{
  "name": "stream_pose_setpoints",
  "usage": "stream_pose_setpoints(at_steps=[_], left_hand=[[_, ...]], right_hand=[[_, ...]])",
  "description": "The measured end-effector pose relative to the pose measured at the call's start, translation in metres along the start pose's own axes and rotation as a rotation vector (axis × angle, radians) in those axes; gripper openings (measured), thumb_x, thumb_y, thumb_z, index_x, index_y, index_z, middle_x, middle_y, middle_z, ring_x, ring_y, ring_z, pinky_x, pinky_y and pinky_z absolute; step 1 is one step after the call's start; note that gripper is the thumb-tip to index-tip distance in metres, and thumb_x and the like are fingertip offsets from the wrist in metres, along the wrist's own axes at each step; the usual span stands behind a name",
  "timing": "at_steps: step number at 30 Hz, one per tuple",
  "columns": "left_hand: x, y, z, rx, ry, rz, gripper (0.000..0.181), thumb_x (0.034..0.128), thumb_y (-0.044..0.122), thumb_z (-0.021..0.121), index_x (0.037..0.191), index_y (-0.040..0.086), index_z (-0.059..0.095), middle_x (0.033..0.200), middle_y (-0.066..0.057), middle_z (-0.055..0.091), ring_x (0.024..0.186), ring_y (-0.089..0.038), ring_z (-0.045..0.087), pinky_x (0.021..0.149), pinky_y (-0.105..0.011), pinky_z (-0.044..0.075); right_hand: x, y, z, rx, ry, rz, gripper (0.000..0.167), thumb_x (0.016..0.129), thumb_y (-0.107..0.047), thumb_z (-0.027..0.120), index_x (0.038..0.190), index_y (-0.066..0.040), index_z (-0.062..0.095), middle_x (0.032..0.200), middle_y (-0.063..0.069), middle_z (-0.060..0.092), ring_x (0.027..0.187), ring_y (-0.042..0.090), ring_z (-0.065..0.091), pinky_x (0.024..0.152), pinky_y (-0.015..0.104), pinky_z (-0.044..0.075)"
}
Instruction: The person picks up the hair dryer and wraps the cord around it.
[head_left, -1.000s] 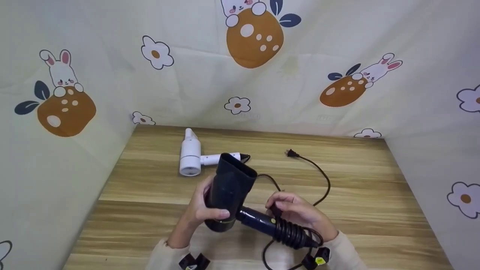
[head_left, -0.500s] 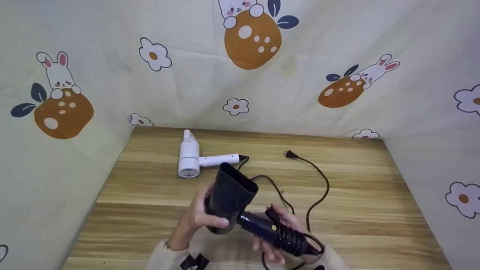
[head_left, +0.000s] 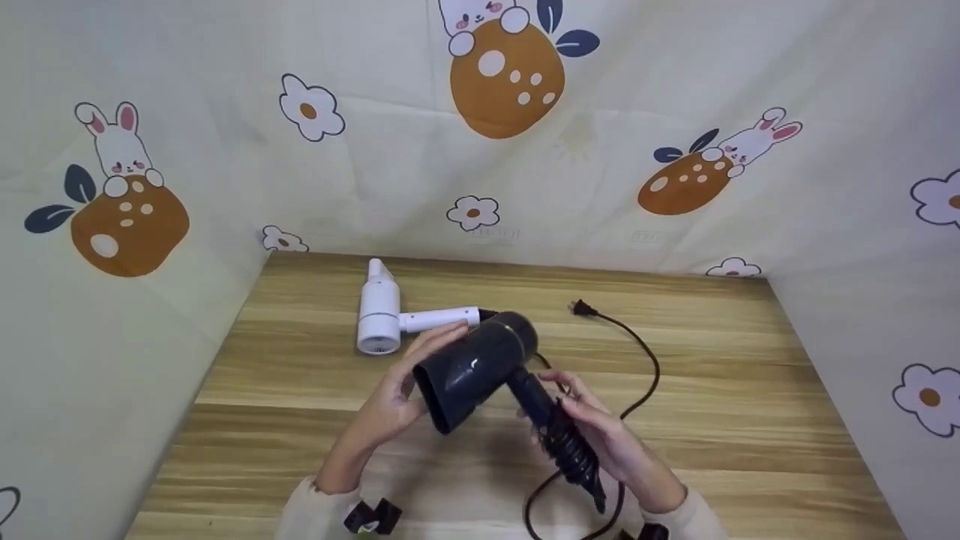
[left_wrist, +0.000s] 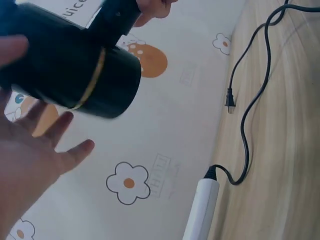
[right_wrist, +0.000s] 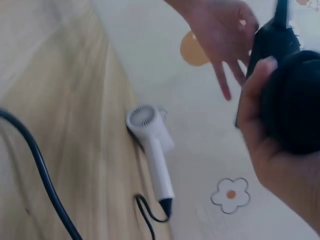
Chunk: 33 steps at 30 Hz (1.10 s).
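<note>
A white hair dryer (head_left: 379, 319) is lying on the wood-grain table (head_left: 247, 427). The left hand (head_left: 396, 390) is extending nearly straight fingers beside the nozzle (head_left: 454, 386) of a raised black hair dryer (head_left: 491, 356), contact unclear; the nozzle is partly hiding them in the head view, the right wrist view showing more. The right hand (head_left: 604, 431) is gripping the cord-wrapped handle (head_left: 534, 397).

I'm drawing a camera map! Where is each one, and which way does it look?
Head: worn on the head, looking forward and down at the wood-grain table, flat-nozzled black hair dryer and T-shaped white hair dryer; left hand, right hand and cream sleeves show.
Left wrist: worn there, facing the pale printed backdrop beyond the black hair dryer; the left hand and part of the right show.
Right wrist: worn there, facing the white hair dryer and backdrop; both hands show.
The wrist views share parts of both dryers.
</note>
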<state>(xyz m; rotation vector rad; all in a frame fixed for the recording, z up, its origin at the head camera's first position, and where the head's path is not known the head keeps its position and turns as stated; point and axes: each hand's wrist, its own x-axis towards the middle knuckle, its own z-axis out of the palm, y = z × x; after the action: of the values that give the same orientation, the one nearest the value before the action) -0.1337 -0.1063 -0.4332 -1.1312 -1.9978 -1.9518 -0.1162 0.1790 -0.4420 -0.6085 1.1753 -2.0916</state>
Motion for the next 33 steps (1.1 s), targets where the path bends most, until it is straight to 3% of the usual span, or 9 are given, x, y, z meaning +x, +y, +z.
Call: stream_pose_setpoints(at_steps=[4, 7, 9, 13, 18, 21, 25, 29, 33], left_hand=[[-0.006, -0.004, -0.002, 0.005, 0.09, -0.187, 0.063, 0.0761, -0.015, 0.055, 0.136, -0.003, 0.041, 0.139, -0.018, 0.041, 0.127, -0.014, 0.042, 0.106, -0.036, 0.036], [-0.008, -0.006, -0.003, 0.013, 0.114, -0.322, 0.064, 0.0758, -0.017, 0.048, 0.136, 0.001, 0.043, 0.138, -0.014, 0.043, 0.124, -0.016, 0.045, 0.102, -0.042, 0.038], [-0.01, -0.007, -0.004, 0.019, 0.112, -0.381, 0.064, 0.0772, -0.017, 0.045, 0.137, 0.006, 0.043, 0.137, -0.012, 0.044, 0.123, -0.022, 0.045, 0.102, -0.046, 0.037], [-0.014, -0.009, -0.007, 0.056, 0.095, -0.427, 0.062, 0.0788, -0.015, 0.045, 0.136, 0.008, 0.045, 0.137, -0.014, 0.045, 0.123, -0.031, 0.044, 0.101, -0.049, 0.037], [-0.019, -0.012, -0.008, 0.109, 0.086, -0.457, 0.058, 0.0796, -0.014, 0.047, 0.134, 0.008, 0.047, 0.135, -0.014, 0.046, 0.122, -0.034, 0.045, 0.101, -0.05, 0.038], [-0.021, -0.013, -0.009, 0.13, 0.081, -0.466, 0.057, 0.0802, -0.012, 0.048, 0.133, 0.008, 0.048, 0.134, -0.013, 0.046, 0.121, -0.034, 0.046, 0.1, -0.051, 0.038], [-0.024, -0.016, -0.009, 0.14, 0.064, -0.482, 0.056, 0.0806, -0.01, 0.049, 0.133, 0.01, 0.048, 0.135, -0.013, 0.046, 0.121, -0.035, 0.046, 0.1, -0.051, 0.038], [-0.025, -0.019, -0.008, 0.148, 0.046, -0.498, 0.056, 0.0809, -0.009, 0.049, 0.133, 0.01, 0.048, 0.135, -0.013, 0.047, 0.12, -0.035, 0.047, 0.099, -0.051, 0.039], [-0.025, -0.02, -0.008, 0.151, 0.033, -0.511, 0.054, 0.082, -0.008, 0.048, 0.132, 0.011, 0.049, 0.135, -0.013, 0.047, 0.12, -0.035, 0.047, 0.099, -0.051, 0.039]], right_hand=[[-0.003, -0.008, -0.008, -0.189, 0.259, -0.046, 0.046, 0.096, -0.01, 0.034, 0.139, -0.004, 0.02, 0.118, 0.01, 0.056, 0.089, 0.02, 0.062, 0.078, 0.033, 0.052], [-0.006, -0.015, -0.014, -0.314, 0.478, -0.075, 0.053, 0.093, -0.006, 0.041, 0.142, 0.0, 0.022, 0.119, 0.012, 0.052, 0.088, 0.02, 0.062, 0.077, 0.032, 0.052], [-0.009, -0.021, -0.022, -0.44, 0.634, -0.084, 0.055, 0.092, -0.007, 0.047, 0.142, -0.002, 0.025, 0.124, 0.014, 0.049, 0.092, 0.018, 0.061, 0.078, 0.03, 0.052], [-0.018, -0.032, -0.051, -0.832, 0.893, -0.107, 0.062, 0.088, -0.012, 0.059, 0.142, -0.008, 0.03, 0.13, 0.015, 0.045, 0.1, 0.018, 0.054, 0.08, 0.027, 0.048], [-0.032, -0.036, -0.103, -1.353, 1.138, -0.149, 0.069, 0.081, -0.021, 0.067, 0.14, -0.003, 0.033, 0.123, 0.02, 0.045, 0.097, 0.03, 0.048, 0.075, 0.043, 0.04], [-0.042, -0.036, -0.135, -1.604, 1.24, -0.166, 0.068, 0.079, -0.021, 0.068, 0.135, 0.003, 0.037, 0.114, 0.027, 0.047, 0.09, 0.04, 0.048, 0.07, 0.053, 0.039], [-0.056, -0.032, -0.167, -1.811, 1.348, -0.095, 0.067, 0.077, -0.017, 0.071, 0.131, 0.006, 0.039, 0.11, 0.033, 0.047, 0.089, 0.047, 0.047, 0.073, 0.057, 0.038], [-0.065, -0.025, -0.183, -1.864, 1.37, 0.028, 0.071, 0.075, -0.012, 0.074, 0.132, 0.005, 0.036, 0.112, 0.034, 0.045, 0.091, 0.051, 0.046, 0.076, 0.06, 0.036], [-0.059, -0.021, -0.19, -1.886, 1.302, 0.073, 0.076, 0.073, -0.013, 0.074, 0.133, 0.006, 0.031, 0.109, 0.036, 0.046, 0.088, 0.053, 0.048, 0.072, 0.06, 0.037]])
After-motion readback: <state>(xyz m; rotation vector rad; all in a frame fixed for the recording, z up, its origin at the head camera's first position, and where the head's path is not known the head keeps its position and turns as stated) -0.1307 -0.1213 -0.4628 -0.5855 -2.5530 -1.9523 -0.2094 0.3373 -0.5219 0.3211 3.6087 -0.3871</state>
